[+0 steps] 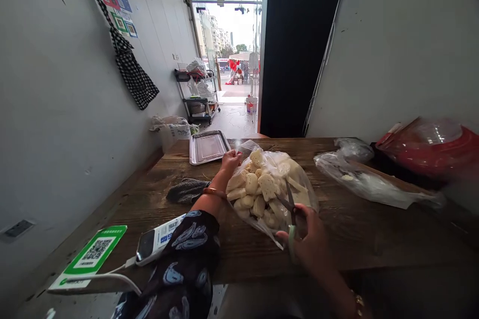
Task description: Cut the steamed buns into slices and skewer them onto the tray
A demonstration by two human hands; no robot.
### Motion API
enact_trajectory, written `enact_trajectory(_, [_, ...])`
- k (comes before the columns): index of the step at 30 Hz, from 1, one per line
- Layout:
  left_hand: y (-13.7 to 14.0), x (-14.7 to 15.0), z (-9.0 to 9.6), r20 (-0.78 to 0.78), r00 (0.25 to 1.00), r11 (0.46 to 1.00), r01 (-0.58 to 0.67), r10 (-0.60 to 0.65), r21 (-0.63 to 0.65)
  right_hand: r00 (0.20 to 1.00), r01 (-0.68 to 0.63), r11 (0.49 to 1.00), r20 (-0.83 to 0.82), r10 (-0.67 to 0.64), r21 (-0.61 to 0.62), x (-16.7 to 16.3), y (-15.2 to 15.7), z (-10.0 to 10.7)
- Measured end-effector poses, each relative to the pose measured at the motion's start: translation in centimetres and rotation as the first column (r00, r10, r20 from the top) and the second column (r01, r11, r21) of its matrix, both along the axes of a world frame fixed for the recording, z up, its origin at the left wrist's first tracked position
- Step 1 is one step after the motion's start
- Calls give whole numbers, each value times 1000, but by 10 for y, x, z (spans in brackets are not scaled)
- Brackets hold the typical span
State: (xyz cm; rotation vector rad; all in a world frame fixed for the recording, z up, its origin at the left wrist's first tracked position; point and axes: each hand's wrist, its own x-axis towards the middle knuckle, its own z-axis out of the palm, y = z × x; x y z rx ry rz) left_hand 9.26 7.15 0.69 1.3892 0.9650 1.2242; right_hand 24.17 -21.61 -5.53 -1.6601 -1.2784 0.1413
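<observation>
A clear plastic bag (305, 179) lies on the wooden table, its mouth spread wide. Inside it are several pale steamed buns (251, 184), some whole and some showing cut faces. My left hand (231, 160) is closed on the bag's edge at the far left side. In my right hand (309, 237) is a pair of scissors (287, 203) with pale green handles. Their dark blades are spread apart over the buns, near the right part of the bag.
A metal tray (209, 147) lies beyond my left hand. A dark grey cloth (187, 190) rests beside my left forearm. Nearer are a white payment device (160, 237) with a cable and a green QR card (93, 254). Plastic wrapping (374, 184) and a red object (441, 147) occupy the right.
</observation>
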Motion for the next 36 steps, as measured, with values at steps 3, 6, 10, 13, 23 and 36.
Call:
enact_trajectory(3, [-7, -14, 17, 82, 997, 999, 19, -15, -51, 986, 25, 998, 163, -33, 52, -1, 4, -15])
enact_trajectory(6, [-16, -34, 41, 164, 986, 998, 30, -20, -59, 964, 29, 997, 263, -48, 76, 6, 14, -24])
enact_trajectory(10, [-38, -59, 65, 237, 971, 998, 49, -36, -48, 945, 11, 998, 327, -28, 54, 21, 28, -28])
enact_trajectory(13, [-59, -70, 72, 339, 939, 995, 78, -50, -68, 930, -30, 998, 367, 10, 49, 40, 40, -31])
enact_trajectory(23, [-108, -72, 53, 358, 933, 998, 52, -38, -30, 964, -25, 996, 267, 2, 84, 105, 80, -24])
enact_trajectory(36, [-148, -44, 13, -140, 872, 613, -207, 468, 763, 936, 212, 974, -269, -227, -86, 78, 62, 34])
